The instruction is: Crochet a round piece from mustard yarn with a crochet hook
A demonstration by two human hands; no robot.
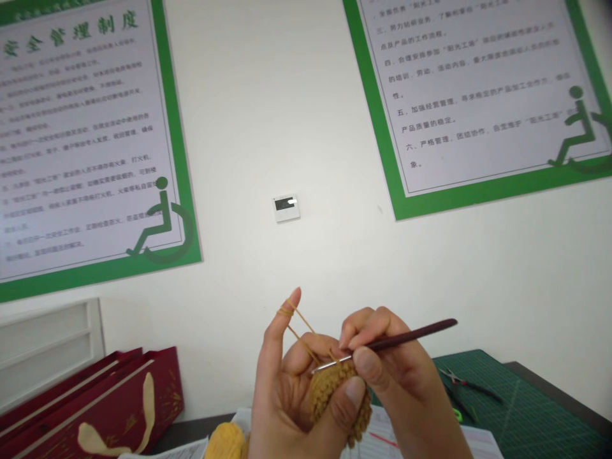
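The left hand (287, 411) pinches the crochet piece (325, 392), a rounded, mustard-coloured bit of work, with its thumb pressed on the near face and fingers behind. Its index finger points up, with yarn (302, 320) wrapped around it near the tip; two strands slant down from there to the work.

The right hand (406, 379) holds the hook (414, 333) between thumb and fingers. The dark red handle rises to the right, and the metal end lies across the top edge of the piece, with a loop of yarn around it. Whether the very tip has caught a strand cannot be told.

The piece is in front of the person, low in view, above the table (184, 435). Just left of the left wrist sits a yellow ball (226, 440); farther left stand red bags (119, 411) with pale handles. Papers (385, 435) lie beneath the hands. To the right, pliers (471, 384) rest with open jaws on a green mat (535, 414).
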